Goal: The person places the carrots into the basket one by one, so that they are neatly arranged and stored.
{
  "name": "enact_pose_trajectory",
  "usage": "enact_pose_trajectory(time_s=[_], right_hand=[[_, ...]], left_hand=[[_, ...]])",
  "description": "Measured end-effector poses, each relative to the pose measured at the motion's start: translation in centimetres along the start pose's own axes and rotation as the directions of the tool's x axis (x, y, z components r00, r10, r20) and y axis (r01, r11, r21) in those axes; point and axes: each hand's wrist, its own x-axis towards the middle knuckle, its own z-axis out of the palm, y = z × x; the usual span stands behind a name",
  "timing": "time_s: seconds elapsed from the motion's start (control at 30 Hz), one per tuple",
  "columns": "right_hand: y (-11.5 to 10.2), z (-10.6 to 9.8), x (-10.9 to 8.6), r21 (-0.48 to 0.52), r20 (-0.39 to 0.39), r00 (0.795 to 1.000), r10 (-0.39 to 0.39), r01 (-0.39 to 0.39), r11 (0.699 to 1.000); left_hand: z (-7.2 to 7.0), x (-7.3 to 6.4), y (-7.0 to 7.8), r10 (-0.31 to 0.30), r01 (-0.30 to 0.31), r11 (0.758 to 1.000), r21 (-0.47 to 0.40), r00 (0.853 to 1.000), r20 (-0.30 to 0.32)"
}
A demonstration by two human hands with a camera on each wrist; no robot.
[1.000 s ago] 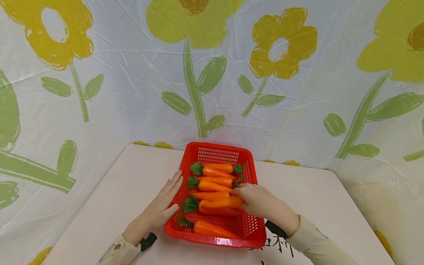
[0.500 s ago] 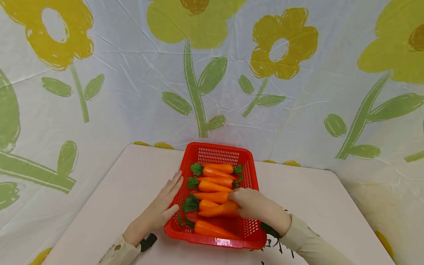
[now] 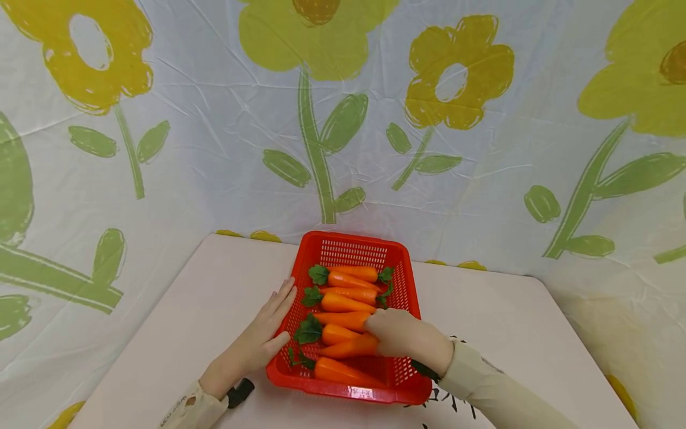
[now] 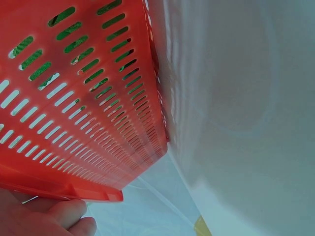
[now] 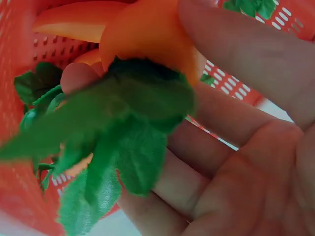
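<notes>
A red perforated plastic basket [image 3: 308,385] holds several orange carrots with green leafy tops, lying crosswise. My left hand [image 3: 262,336] rests along the basket's left rim with fingers extended; in the left wrist view its fingertips [image 4: 69,214] touch that rim. My right hand [image 3: 404,335] reaches inside from the right and grips a carrot [image 3: 354,346] by its thick end. In the right wrist view, the thumb and fingers are around this carrot [image 5: 147,34], and its green leaves [image 5: 142,162] hang over the palm. The held carrot's tip points left, between a carrot behind and the nearest carrot [image 3: 343,371].
The basket stands on a pale table [image 3: 214,286], with black characters [image 3: 452,402] printed near its front right. A white cloth with yellow flowers [image 3: 455,77] hangs behind and at both sides. A small label [image 3: 361,392] sits on the basket's front rim.
My right hand has moved left and toward the basket's front, lowering the gripped carrot between the others in the front part. My left hand has stayed at the left rim.
</notes>
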Motion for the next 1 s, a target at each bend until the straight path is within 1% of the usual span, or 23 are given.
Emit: enact_pose_trajectory(time_s=[0.13, 0.2, 0.3, 0.43, 0.57, 0.7, 0.87, 1.0], right_hand=[[-0.6, 0.0, 0.5, -0.001, 0.039, 0.999, 0.031, -0.031, 1.000], [-0.7, 0.1, 0.9, -0.011, 0.061, 0.998, 0.033, -0.033, 0.999], [-0.8, 0.2, 1.4, -0.042, 0.099, 0.995, 0.034, -0.030, 0.999], [-0.5, 0.8, 2.3, -0.053, 0.148, 0.987, 0.058, -0.051, 0.997], [-0.3, 1.5, 2.8, -0.057, 0.176, 0.982, 0.072, -0.062, 0.996], [-0.4, 2.2, 3.0, -0.059, 0.164, 0.983, 0.087, -0.078, 0.995], [-0.5, 3.0, 3.2, -0.090, 0.127, 0.988, 0.085, -0.074, 0.993], [-0.5, 3.2, 3.3, -0.093, 0.129, 0.987, 0.101, -0.090, 0.992]], left_hand=[[-0.1, 0.0, 0.1, -0.006, 0.006, 1.000, -0.006, 1.000, 0.001], [-0.1, 0.0, 0.1, -0.012, 0.012, 1.000, -0.011, 1.000, 0.003], [0.0, 0.1, 0.0, -0.002, 0.002, 1.000, -0.011, 1.000, -0.001], [0.2, 0.0, 0.0, 0.011, -0.011, 1.000, -0.012, 1.000, -0.004], [0.2, 0.0, 0.1, 0.004, -0.004, 1.000, -0.020, 1.000, 0.003], [0.1, -0.1, 0.1, 0.003, -0.003, 1.000, -0.021, 1.000, 0.005], [0.1, -0.2, 0.1, 0.016, -0.016, 1.000, -0.020, 1.000, -0.002], [0.1, -0.3, 0.0, 0.021, -0.021, 1.000, -0.019, 1.000, 0.000]])
